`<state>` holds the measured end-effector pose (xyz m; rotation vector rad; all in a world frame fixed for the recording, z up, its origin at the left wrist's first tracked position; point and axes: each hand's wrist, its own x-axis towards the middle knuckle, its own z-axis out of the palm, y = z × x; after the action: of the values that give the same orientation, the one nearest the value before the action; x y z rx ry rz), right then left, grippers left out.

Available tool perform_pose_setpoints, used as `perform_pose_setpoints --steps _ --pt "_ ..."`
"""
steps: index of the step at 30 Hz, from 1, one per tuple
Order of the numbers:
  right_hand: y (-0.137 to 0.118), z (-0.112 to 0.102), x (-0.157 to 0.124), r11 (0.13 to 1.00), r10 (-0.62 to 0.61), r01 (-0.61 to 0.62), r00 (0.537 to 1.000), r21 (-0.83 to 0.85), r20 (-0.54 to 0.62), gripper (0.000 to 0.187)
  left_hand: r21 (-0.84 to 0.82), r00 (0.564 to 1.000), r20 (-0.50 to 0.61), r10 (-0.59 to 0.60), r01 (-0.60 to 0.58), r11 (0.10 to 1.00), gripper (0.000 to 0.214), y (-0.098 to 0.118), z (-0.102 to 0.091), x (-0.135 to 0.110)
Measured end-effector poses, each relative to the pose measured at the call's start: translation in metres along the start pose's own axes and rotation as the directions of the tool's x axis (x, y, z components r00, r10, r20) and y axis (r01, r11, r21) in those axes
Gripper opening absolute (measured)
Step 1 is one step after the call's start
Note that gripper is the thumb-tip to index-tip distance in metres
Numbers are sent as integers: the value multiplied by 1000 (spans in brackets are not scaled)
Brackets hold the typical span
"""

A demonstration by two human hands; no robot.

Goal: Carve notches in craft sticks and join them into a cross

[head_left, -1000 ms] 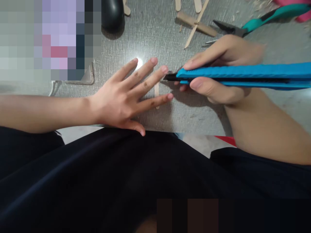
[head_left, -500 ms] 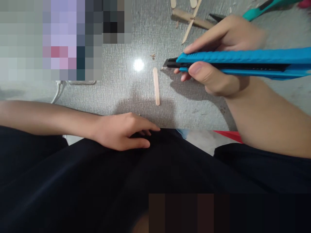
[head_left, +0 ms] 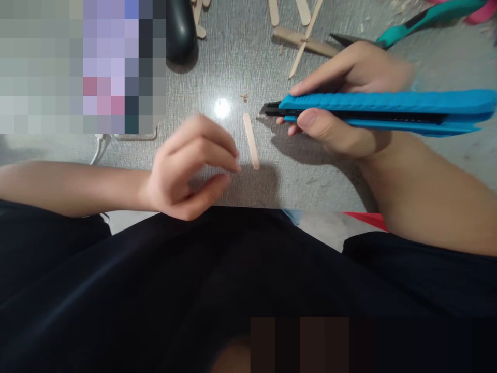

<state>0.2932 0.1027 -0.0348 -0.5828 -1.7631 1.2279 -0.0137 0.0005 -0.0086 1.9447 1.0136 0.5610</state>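
Note:
A short wooden craft stick (head_left: 251, 141) lies on the grey table near its front edge. My left hand (head_left: 186, 168) hovers just left of the stick, fingers curled toward the thumb in a loose pinch with nothing visible between them. My right hand (head_left: 341, 103) grips a blue utility knife (head_left: 380, 111) held level, its black tip pointing left and ending a little right of the stick's far end. The blade tip barely shows.
More craft sticks (head_left: 305, 36), some crossed, lie at the back. Teal-handled pliers (head_left: 407, 23) rest at the back right. A black rounded object (head_left: 180, 28) stands at the back left, with a white cable (head_left: 97, 145) near the table's front edge (head_left: 318, 207).
My left hand lifted off the stick, dropped to my lap, then rose again beside the stick with fingers curled. The knife drew back slightly to the right.

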Motion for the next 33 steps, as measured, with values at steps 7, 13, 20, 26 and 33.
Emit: perform_pose_setpoints --steps 7,13,20,26,33 --pt "-31 12 -7 944 130 -134 991 -300 -35 21 317 985 62 163 -174 932 54 1 1 8" --pt "-52 28 -16 896 -3 -1 1000 -443 -8 12 535 953 207 220 -298 791 75 -7 -6 1" --pt "-43 36 -27 858 -86 120 992 -500 90 25 534 963 193 190 -265 803 95 -9 -3 1" --pt "-45 37 -21 801 -85 148 987 -580 135 26 547 967 194 165 -246 800 99 -6 -5 2" --pt "-49 35 -19 788 -27 142 980 -599 196 28 489 976 137 170 -216 845 95 -4 -4 1"
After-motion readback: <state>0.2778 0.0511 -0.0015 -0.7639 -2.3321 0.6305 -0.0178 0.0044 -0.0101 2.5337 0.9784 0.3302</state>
